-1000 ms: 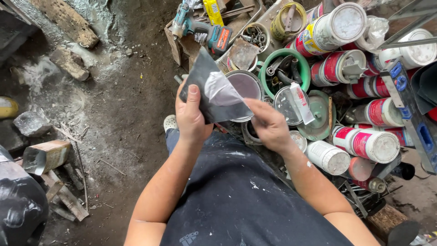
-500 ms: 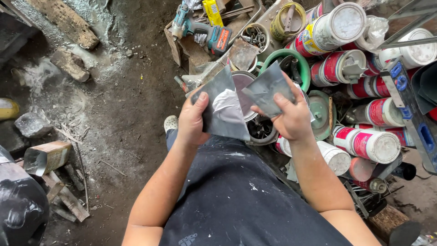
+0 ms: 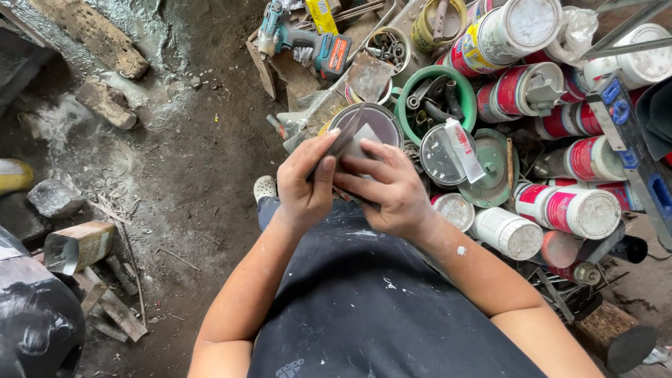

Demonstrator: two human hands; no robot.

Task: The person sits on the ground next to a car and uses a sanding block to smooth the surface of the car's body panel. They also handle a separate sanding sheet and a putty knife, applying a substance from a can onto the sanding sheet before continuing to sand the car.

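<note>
Both my hands hold a folded sheet of dark grey sandpaper [image 3: 348, 138] in front of my chest. My left hand [image 3: 305, 180] pinches its left edge between thumb and fingers. My right hand [image 3: 387, 184] presses the folded sheet from the right with fingers spread flat across it. Most of the sheet is hidden between the hands; only its upper edge shows. Right behind it stands an open can with a grey lid [image 3: 374, 122].
Many red-and-white paint cans [image 3: 570, 210] lie stacked at the right, with a green bowl of tools [image 3: 432, 105], a white tube [image 3: 462, 147] and a teal cordless drill [image 3: 301, 42]. Dirt floor with wood scraps [image 3: 77, 245] and stones at the left.
The sandpaper sheet, held open and spread between the hands earlier, has been folded over; both hands have come together and now press it into a narrow folded piece.
</note>
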